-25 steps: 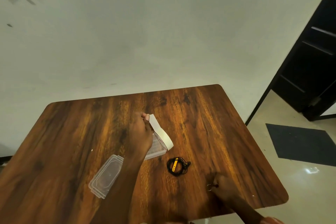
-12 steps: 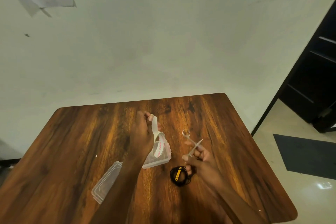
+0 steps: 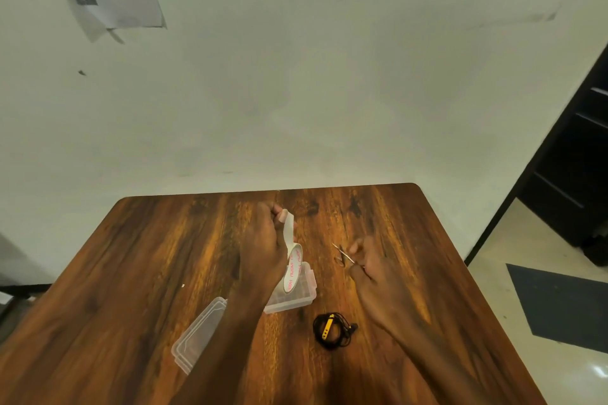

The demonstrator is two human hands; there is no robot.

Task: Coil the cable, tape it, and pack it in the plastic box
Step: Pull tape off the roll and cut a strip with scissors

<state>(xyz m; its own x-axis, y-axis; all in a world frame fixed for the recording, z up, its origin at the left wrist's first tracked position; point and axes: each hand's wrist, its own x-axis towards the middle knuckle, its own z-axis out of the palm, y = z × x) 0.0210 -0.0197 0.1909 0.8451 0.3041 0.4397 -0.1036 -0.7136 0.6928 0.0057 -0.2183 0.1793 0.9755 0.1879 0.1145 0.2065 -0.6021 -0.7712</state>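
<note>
- The work surface is a dark wooden table [image 3: 164, 273] set against a plain pale wall.
- The plastic box [image 3: 292, 297] sits open at mid-table, its long axis running left to right; its lid [image 3: 197, 337] lies apart to the near left.
- Your left hand [image 3: 263, 246] holds the tape roll [image 3: 292, 268] above the box, with a pulled strip pinched and rising from it.
- Your right hand [image 3: 371, 261] grips small scissors [image 3: 343, 253], tips pointing up-left toward the strip; whether the blades are apart cannot be told.
- The cable [image 3: 330, 329] lies coiled near the box, untouched, its yellow piece pointing away from you.
- Judged status: coiling is done. Cutting the strip, taping and packing remain.
</note>
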